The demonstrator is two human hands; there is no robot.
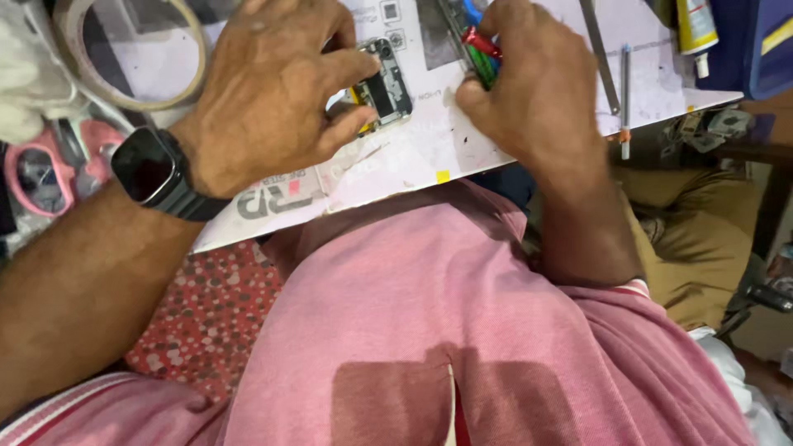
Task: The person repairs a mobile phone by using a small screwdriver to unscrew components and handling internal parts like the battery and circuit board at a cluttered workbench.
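Note:
My left hand [268,91] rests on the white work board [413,153] and pinches a small opened electronic device [384,83], its dark inner parts and a yellow piece showing between thumb and fingers. A black smartwatch [153,173] sits on that wrist. My right hand [537,91] is closed around a screwdriver with a red and green handle [481,51], held just right of the device. The tool's tip is hidden by my fingers.
A roll of tape [136,49] and pink-handled scissors [45,169] lie at the left. Metal tweezers [600,58] and a thin rod [624,91] lie on the board's right side, a glue tube [696,29] beyond. My pink shirt [429,314] fills the foreground.

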